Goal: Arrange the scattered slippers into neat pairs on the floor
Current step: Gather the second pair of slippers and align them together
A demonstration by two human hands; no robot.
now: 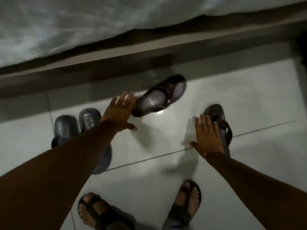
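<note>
A dark brown sandal (160, 96) lies slanted on the pale tiled floor, toe towards the upper right. My left hand (120, 112) is spread flat with its fingertips at that sandal's heel. A second brown sandal (219, 123) lies further right, pointing away from me. My right hand (206, 135) hovers open over its left side, hiding part of it. Two dark blue slides sit side by side at the left, one (66, 128) beside the other (89, 117); my left forearm covers their near ends.
A bed with a grey sheet (83, 27) and its dark frame (149, 55) run across the top. My own feet in strapped sandals, left (94, 211) and right (187, 201), stand at the bottom. Bare tiles (157, 143) lie between my hands.
</note>
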